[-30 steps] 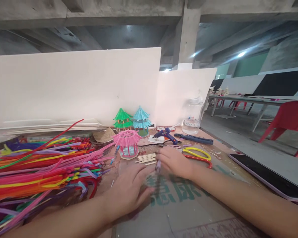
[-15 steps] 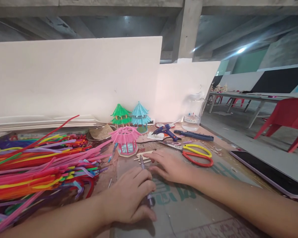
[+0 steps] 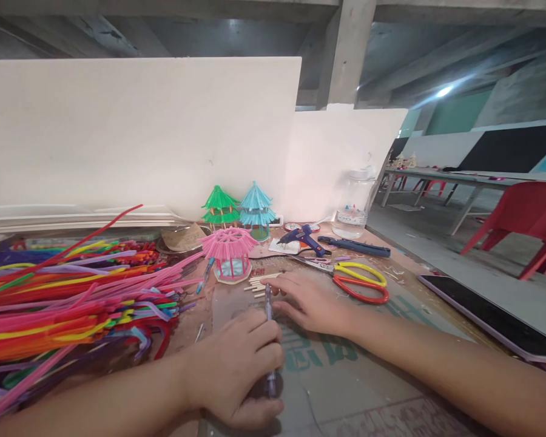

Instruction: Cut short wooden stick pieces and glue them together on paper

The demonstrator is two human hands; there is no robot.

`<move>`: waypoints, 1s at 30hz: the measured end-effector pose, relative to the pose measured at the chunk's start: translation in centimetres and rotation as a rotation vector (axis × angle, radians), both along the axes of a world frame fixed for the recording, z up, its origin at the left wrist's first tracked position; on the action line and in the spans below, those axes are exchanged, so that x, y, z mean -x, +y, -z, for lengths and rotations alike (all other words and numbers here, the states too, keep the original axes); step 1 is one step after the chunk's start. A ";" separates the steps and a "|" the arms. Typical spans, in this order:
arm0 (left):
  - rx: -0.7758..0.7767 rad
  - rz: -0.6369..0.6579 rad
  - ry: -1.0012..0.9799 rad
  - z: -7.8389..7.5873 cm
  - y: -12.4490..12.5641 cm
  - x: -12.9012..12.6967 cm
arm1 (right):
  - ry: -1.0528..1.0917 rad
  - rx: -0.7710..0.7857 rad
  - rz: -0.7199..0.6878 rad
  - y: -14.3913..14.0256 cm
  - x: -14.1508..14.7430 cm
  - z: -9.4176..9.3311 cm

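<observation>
Left hand [image 3: 243, 364] curls its fingers over a slim, translucent pen [image 3: 269, 303]; the right hand [image 3: 316, 306] rests just beyond, thumb and forefinger parted beside the pen's far end, though I cannot tell whether they touch. That pen lies between the hands, its long axis running away from the body, the left one nearer its middle. Past it sit smooth wooden sticks [image 3: 260, 283], a fuzzy pink pavilion [image 3: 230, 245], steel-bladed scissors [image 3: 331, 268] and, leftward, bristly pipe cleaners [image 3: 95, 297].

The pen [image 3: 268, 305], earlier at the right hand [image 3: 312, 303], now sits under the left hand's [image 3: 242, 365] curled fingers.
</observation>
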State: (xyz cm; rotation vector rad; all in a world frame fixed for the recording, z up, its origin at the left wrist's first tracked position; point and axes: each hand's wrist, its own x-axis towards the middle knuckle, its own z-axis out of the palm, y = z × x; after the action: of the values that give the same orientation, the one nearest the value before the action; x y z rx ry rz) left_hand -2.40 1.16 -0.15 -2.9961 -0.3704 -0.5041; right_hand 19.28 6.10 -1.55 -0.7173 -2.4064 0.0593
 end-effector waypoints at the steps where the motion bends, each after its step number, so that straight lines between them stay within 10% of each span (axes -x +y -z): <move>1: 0.003 0.005 0.005 0.0 0.0 0.0 | 0.002 0.007 -0.007 0.0 0.0 0.0; 22: -0.027 0.075 0.002 -0.2 -0.3 0.3 | -0.051 -0.109 -0.033 0.3 -0.5 0.1; 30: -0.240 -0.707 0.310 -3.0 0.7 1.2 | 0.175 0.003 0.253 3.9 -1.8 1.5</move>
State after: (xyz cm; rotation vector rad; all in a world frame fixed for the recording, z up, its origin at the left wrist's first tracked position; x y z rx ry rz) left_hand -3.62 1.89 2.90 -2.4201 -1.1639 -0.0112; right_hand 21.12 9.99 -3.06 -0.9708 -2.1348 0.0206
